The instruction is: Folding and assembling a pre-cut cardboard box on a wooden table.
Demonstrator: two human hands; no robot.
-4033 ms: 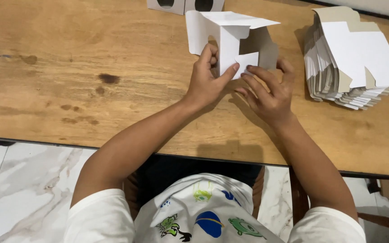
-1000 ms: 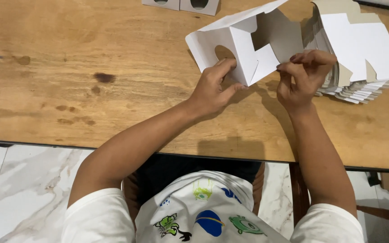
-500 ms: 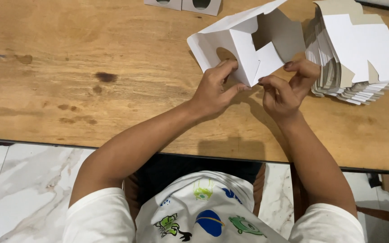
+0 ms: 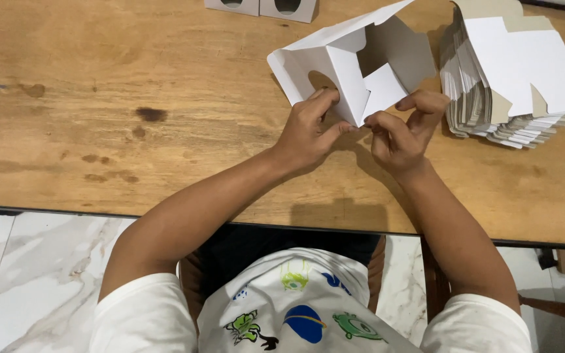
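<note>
my left hand (image 4: 305, 134) pinched the near edge of the half-folded white carton (image 4: 354, 72) on the worktop (image 4: 132, 98); right hand (image 4: 400, 131) fingers curled shut on its flap, carton just beyond both.

Wooden table (image 4: 99, 98), worn, w/ dark stains left of centre. Stack of flat unfolded carton blanks (image 4: 514, 85) at right, white on top, edges fanned. Two small grey boxes w/ oval cut-outs (image 4: 261, 6) at the far edge, side by side. Marble-look floor tiles (image 4: 27, 274) below the table's near edge.
</note>
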